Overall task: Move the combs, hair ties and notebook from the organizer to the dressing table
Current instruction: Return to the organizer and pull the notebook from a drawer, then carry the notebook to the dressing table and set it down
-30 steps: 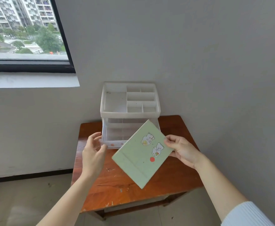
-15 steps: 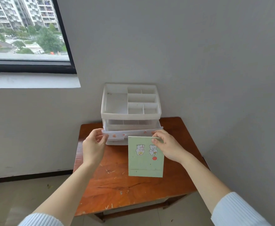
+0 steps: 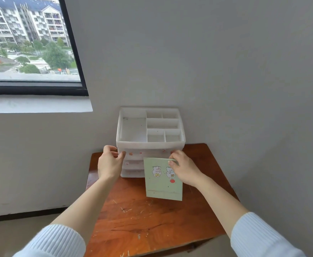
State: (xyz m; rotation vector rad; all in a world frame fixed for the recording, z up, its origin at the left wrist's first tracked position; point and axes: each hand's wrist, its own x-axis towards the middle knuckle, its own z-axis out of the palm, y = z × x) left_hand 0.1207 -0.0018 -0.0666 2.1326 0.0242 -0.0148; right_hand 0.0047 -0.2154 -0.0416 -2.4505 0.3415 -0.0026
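We reach both arms forward, forearms bare, white ribbed sleeves pushed up near the elbows. Our left hand point(image 3: 111, 163) is raised with the wrist slightly bent, fingers curled and thumb spread forward, the fingertips touching the left front corner of the organizer point(image 3: 150, 143). Our right hand point(image 3: 184, 168) is at the same height, thumb on the front face and fingers folded behind the top edge of the notebook point(image 3: 162, 179), pinching it so it hangs upright.

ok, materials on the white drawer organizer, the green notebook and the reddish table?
White drawer organizer: looks like frosted translucent plastic, moulded dividers. Green notebook: matte card or paper cover, printed stickers; hard to confirm. Reddish table: varnished wood or veneer, grain and pale scratches visible.
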